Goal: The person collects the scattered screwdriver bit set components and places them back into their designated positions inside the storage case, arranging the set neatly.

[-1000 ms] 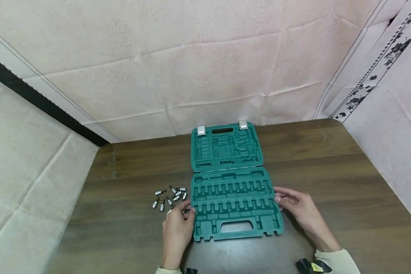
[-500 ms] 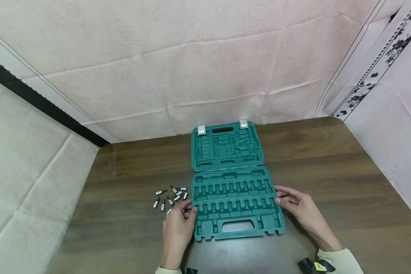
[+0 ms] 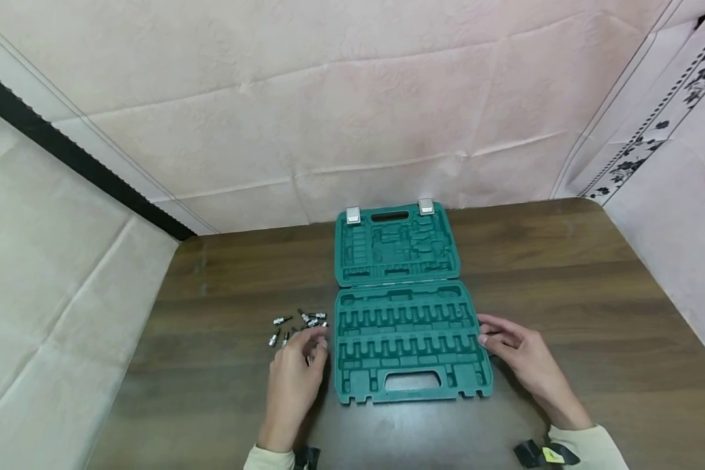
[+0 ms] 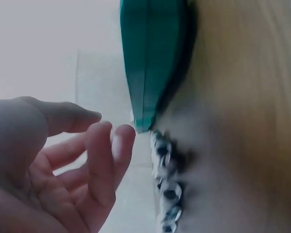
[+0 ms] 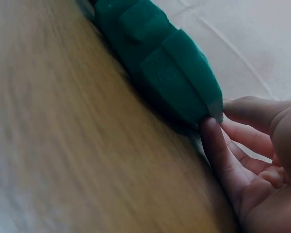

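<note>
A green plastic tool case lies unfolded on the table, its moulded slots facing up and bare. My right hand holds the right edge of its near half; in the right wrist view the thumb and fingertips pinch the rim of the case. Left of the case, my left hand hovers with loosely bent fingers, a small gap away from the case's left edge. Small silver bit sockets lie in a loose group just beyond the left fingertips, which partly cover some of them.
The case lid with two silver latches leans back toward the cloth-covered wall. The brown wooden table runs out to both sides. Cloth also hangs at left and right. Black straps sit at both wrists.
My left hand has let go of the case's left edge and moved slightly left, toward the bit sockets. The right hand stays at the right edge. The head view has shifted a little.
</note>
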{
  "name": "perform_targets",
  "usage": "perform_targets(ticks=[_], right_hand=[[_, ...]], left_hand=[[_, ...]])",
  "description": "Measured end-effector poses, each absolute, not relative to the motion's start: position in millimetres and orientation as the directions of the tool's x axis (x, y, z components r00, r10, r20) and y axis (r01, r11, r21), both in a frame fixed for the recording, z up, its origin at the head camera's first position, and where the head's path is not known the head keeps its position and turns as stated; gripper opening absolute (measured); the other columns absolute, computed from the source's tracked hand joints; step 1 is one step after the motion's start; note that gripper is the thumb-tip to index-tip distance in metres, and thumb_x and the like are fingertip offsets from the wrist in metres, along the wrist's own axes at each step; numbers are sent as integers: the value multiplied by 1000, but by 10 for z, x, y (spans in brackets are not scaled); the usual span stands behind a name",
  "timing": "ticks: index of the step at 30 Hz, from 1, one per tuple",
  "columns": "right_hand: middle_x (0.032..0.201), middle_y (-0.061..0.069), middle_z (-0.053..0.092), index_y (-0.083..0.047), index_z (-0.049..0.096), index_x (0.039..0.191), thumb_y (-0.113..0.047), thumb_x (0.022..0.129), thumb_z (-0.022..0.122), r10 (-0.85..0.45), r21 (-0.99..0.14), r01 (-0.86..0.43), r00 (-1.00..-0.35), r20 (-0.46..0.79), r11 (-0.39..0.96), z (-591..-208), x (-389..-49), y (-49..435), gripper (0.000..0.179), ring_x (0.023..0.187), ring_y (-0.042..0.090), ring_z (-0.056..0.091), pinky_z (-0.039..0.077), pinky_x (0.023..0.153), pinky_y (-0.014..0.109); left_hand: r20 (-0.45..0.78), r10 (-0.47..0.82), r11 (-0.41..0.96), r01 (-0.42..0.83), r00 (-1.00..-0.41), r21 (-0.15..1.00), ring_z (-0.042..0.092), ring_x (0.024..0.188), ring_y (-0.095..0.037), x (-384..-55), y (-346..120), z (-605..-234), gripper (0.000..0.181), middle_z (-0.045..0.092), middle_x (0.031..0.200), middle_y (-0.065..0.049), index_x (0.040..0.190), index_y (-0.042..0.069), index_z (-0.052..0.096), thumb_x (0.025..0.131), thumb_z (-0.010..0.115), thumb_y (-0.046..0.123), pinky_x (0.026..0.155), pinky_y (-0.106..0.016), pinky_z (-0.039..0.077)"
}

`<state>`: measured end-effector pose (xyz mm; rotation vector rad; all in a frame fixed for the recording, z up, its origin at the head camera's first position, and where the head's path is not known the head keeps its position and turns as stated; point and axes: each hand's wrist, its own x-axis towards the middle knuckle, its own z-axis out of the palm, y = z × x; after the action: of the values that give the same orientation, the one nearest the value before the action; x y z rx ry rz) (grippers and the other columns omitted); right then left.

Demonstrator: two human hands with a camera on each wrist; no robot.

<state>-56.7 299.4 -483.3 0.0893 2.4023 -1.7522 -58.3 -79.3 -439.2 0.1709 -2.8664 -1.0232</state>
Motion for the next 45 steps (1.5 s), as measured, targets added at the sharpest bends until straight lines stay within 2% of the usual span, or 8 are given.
perform_targets(ticks=[5,9,16,23,27,31,39,45], right_hand=[[124,19,69,-1,59,147,-26,105,69,-43,-930,144,-985,-168,338,-4824,-583,3002,50,99,7,69,56,84,17],[124,19,69,-1,59,148,-26,105,69,-48,-930,143,-984,-169,339,-4826,-583,3004,51,99,7,69,56,84,17],[124,18,70,-2,59,148,-27,105,70,-42,-930,149,-984,-173,337,-4836,-564,3000,51,99,5,69,56,84,18],[122,18,70,0,60,146,-25,105,70,-45,-935,127,-988,-150,332,-4853,-566,2994,49,99,5,69,57,83,19],[121,18,70,0,60,146,-23,105,70,-48,-934,114,-989,-138,338,-4867,-568,2991,48,98,6,69,57,82,19],[121,19,70,0,60,146,-23,105,70,-43,-931,116,-989,-139,347,-4867,-564,2996,48,97,5,69,57,82,19],[121,19,69,2,60,145,-22,105,69,-40,-933,105,-991,-127,345,-4872,-559,2995,47,97,4,69,57,82,19],[121,18,70,0,60,145,-23,105,70,-38,-930,107,-991,-129,350,-4878,-555,2990,48,98,4,69,57,81,19]], left_hand=[[83,-9,838,38,-997,544,72,95,-20,-634,-967,-4371,25,75,108,-4,119,10,77,97,71,2,75,-43,59],[61,112,870,128,-992,476,70,110,-29,-649,-1114,-4390,29,73,118,-9,122,7,76,94,75,1,87,-49,60],[22,269,890,257,-963,376,68,113,-32,-681,-1214,-4371,35,72,119,-11,123,7,75,89,85,6,91,-52,58],[82,249,931,262,-965,254,70,90,-26,-729,-1153,-4450,36,75,92,-3,115,8,78,83,92,18,83,-50,57],[97,214,943,232,-972,239,68,82,-22,-733,-1124,-4493,35,74,83,2,112,10,78,81,93,17,79,-48,55],[100,206,934,226,-974,276,69,83,-21,-732,-1116,-4490,31,74,83,3,110,9,77,81,89,6,81,-49,55],[73,240,914,251,-968,318,70,102,-29,-743,-1128,-4470,24,76,104,-6,101,12,81,84,83,-4,91,-54,55],[120,210,920,238,-970,312,71,94,-27,-736,-1130,-4450,23,75,99,-4,103,15,82,87,83,-1,82,-50,58]])
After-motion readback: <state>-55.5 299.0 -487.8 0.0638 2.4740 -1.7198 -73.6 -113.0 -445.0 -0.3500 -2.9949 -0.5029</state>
